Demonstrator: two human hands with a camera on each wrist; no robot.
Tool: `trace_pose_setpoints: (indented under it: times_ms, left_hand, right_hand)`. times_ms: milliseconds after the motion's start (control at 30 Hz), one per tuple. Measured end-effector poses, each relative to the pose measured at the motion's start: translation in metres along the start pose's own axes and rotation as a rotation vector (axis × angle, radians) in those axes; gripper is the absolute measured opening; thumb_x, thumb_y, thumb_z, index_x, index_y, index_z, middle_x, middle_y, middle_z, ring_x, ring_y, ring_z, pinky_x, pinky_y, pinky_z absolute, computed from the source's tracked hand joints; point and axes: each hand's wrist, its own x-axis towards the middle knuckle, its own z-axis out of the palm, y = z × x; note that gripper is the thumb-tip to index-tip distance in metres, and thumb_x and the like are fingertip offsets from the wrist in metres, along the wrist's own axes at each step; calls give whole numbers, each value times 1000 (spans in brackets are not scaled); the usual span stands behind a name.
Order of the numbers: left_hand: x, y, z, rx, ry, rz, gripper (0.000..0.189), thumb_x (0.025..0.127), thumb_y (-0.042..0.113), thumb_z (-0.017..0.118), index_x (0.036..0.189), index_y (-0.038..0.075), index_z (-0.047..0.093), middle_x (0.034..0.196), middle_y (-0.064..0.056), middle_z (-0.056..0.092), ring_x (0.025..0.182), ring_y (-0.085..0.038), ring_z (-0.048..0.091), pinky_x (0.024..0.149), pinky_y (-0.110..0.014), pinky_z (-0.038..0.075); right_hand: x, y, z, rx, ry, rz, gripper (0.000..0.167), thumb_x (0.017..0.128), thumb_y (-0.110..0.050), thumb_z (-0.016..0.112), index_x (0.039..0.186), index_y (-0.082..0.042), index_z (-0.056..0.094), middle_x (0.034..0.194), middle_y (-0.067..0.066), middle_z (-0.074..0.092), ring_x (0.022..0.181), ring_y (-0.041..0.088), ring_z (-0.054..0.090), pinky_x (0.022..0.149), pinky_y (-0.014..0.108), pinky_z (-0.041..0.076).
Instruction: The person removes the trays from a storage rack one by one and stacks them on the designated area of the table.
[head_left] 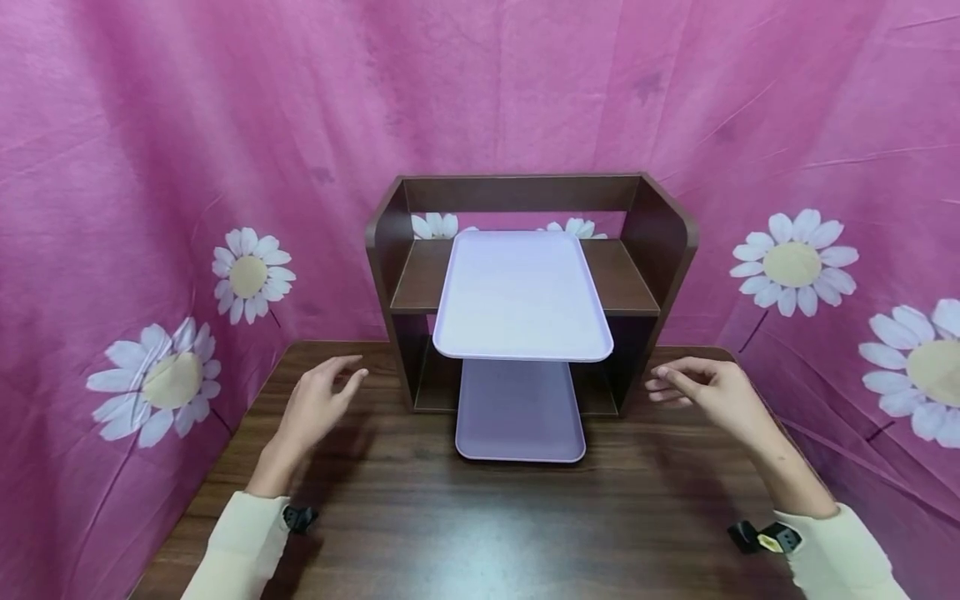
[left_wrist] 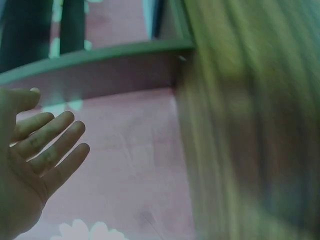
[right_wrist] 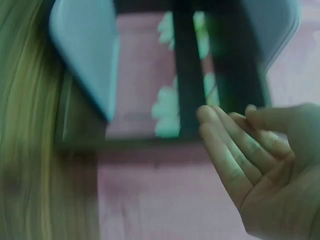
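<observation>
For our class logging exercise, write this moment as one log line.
left hand: empty; right hand: empty; upper tray: on shelf; lower tray: below it; both protruding

Shelf [head_left: 521, 192], centre of the head view: a dark brown unit of two tiers, upright, with raised sides rounded at the upper front corners and a rail across the back. Upper tray [head_left: 522, 292]: pale lilac, rectangular with rounded corners and a low rim, lying face up on the upper tier, its near end jutting past the tier's front edge. Lower tray [head_left: 519, 412]: similar in form, a duskier lilac, in the lower tier, its near end projecting forward at lower centre, its far part hidden beneath the upper tray.
</observation>
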Motion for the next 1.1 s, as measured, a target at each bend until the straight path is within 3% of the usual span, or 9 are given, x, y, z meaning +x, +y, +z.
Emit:
trace_pose_setpoints:
  times_ms: [133,233,333,433,567,667,833,967,1100]
  left_hand:
    - [9,14,2,-90,87,13,24,104,16,72,122,1,76,111,-15,79,99,-28,74,85,-41,61]
    - [15,25,0,-145,124,-11,23,104,17,72,120,2,77,107,-13,80,94,-22,71,79,-22,55]
    - [20,36,-2,-186,156,-47,22,103,19,72,118,4,78,106,-12,80,92,-17,68,76,-11,45]
    - [26,46,-3,-220,192,-66,21,102,19,74,117,4,78,104,-12,81,88,-12,66,73,-10,43]
    - [34,56,-4,-250,228,-69,19,101,17,75,115,5,79,98,-10,81,80,-6,62,69,-12,43]
    - [39,63,-5,-289,238,-74,18,101,16,74,115,5,78,98,-11,80,81,-4,63,69,-11,44]
    - [46,71,-5,-369,248,-110,23,102,13,73,121,1,74,109,-17,78,91,-17,73,75,-7,50]
    - [52,74,-3,-425,250,-158,31,102,14,73,129,-2,69,122,-18,74,103,-29,74,79,-5,51]
    - [57,75,0,-484,245,-195,38,102,14,73,135,-3,65,130,-20,71,113,-34,73,83,-6,52]
  right_hand:
    - [1,-19,15,338,-38,37,21,109,-1,56,112,12,72,95,6,83,84,19,82,74,33,65]
    - [1,-31,27,465,-59,98,20,110,-3,55,112,-1,75,99,8,83,89,21,82,80,34,65]
    - [1,-41,39,513,-88,141,19,110,-4,56,115,-6,74,103,8,83,93,21,81,85,33,65]
    - [0,-51,51,554,-132,168,18,110,-5,55,119,-5,70,109,10,82,100,20,80,91,32,63]
    - [0,-62,66,600,-175,200,19,111,-5,54,127,2,61,116,12,80,108,20,78,97,33,61]
    - [1,-70,75,604,-192,235,30,110,-7,56,134,11,52,118,12,79,111,20,77,100,34,60]
    - [1,-79,88,594,-238,290,44,111,-13,56,141,15,41,122,8,78,116,18,76,106,32,57]
    - [-1,-87,98,660,-262,292,30,113,-15,53,134,6,52,125,9,79,119,20,75,109,32,55]
    - [0,-94,109,798,-272,266,20,113,-11,51,124,0,63,129,14,77,123,23,73,112,34,53]
